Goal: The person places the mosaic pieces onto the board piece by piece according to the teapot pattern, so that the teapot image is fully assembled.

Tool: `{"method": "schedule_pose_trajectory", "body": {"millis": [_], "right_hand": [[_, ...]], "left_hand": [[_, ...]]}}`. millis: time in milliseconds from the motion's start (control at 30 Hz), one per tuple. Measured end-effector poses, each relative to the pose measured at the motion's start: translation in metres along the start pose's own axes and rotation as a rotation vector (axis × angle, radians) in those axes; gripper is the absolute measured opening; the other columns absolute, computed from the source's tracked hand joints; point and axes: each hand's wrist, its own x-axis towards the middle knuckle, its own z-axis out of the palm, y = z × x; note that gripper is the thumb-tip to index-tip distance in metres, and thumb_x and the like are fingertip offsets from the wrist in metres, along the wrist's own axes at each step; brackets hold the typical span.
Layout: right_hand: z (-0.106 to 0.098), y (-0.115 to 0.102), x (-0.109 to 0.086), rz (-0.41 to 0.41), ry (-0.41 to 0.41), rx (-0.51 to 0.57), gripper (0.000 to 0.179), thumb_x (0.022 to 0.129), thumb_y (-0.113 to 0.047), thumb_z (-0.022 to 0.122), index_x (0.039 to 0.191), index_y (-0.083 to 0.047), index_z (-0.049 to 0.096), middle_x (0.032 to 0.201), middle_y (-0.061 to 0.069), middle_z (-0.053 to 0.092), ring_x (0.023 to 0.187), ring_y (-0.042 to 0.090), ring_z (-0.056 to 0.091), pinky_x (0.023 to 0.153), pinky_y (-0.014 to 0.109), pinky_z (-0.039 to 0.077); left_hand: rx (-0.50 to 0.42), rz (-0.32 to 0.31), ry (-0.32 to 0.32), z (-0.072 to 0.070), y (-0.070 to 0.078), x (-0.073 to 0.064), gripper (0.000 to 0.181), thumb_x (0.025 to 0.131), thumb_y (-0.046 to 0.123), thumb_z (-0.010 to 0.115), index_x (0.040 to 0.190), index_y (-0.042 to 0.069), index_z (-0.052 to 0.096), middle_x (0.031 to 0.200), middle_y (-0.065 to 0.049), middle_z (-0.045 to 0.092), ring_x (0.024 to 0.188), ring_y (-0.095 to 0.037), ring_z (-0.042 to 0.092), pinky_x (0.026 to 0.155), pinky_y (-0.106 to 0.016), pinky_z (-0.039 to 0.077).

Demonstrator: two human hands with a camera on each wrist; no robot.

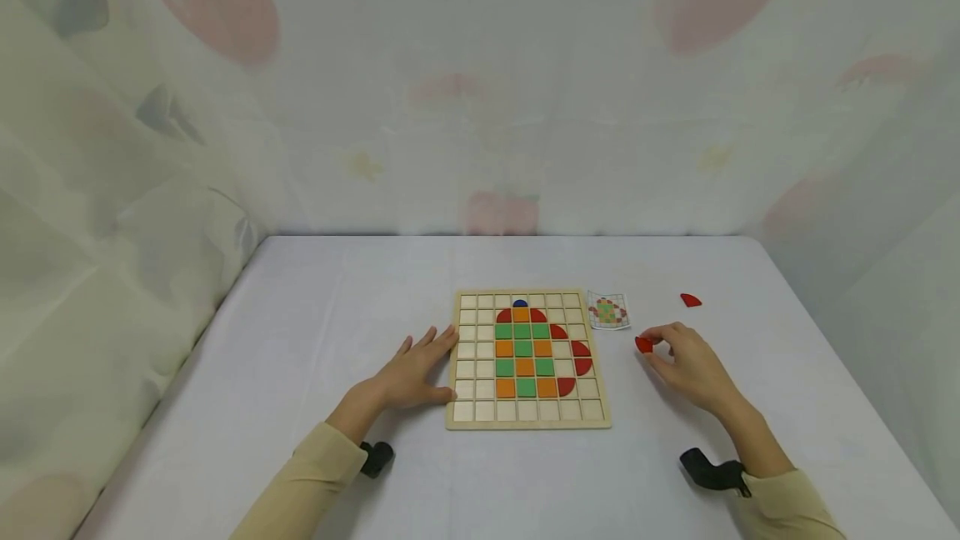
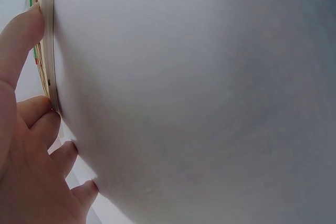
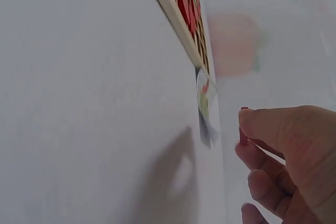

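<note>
My right hand (image 1: 693,369) pinches a red quarter-circle tile (image 1: 643,344) between thumb and fingers, above the table to the right of the board; its thin edge shows in the right wrist view. The left hand (image 1: 411,375) lies spread at the left edge of the wooden grid board (image 1: 472,422), thumb and a fingertip touching the frame. Green and orange square tiles (image 1: 524,367) fill the middle columns. Red curved tiles (image 1: 583,366) sit along their top and right side, with a blue half-round tile (image 1: 520,303) at the top.
A small picture card (image 1: 608,311) showing a coloured grid pattern lies against the board's upper right edge. Farther right, one loose red quarter-circle tile (image 1: 691,300) lies on the white table (image 1: 337,298). A patterned cloth hangs behind and at the sides.
</note>
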Motion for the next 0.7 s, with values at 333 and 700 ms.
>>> {"method": "schedule_pose_trajectory", "body": {"millis": [333, 700], "right_hand": [[0.027, -0.036, 0.015, -0.119, -0.015, 0.040, 0.027, 0.075, -0.012, 0.074, 0.101, -0.009, 0.065, 0.093, 0.003, 0.061, 0.082, 0.019, 0.053, 0.067, 0.031, 0.048], [0.050, -0.086, 0.031, -0.183, -0.074, 0.081, 0.026, 0.078, -0.019, 0.072, 0.102, -0.011, 0.065, 0.093, 0.000, 0.061, 0.082, 0.015, 0.053, 0.072, 0.030, 0.048]], "left_hand": [[0.007, -0.001, 0.006, 0.001, -0.001, 0.000, 0.089, 0.077, 0.038, 0.072, 0.147, 0.014, 0.023, 0.154, 0.000, 0.019, 0.142, -0.028, 0.012, 0.111, -0.055, 0.007], [0.006, -0.013, -0.002, 0.001, -0.001, 0.001, 0.089, 0.077, 0.038, 0.072, 0.148, 0.015, 0.023, 0.154, 0.000, 0.018, 0.142, -0.028, 0.011, 0.112, -0.054, 0.006]]}}
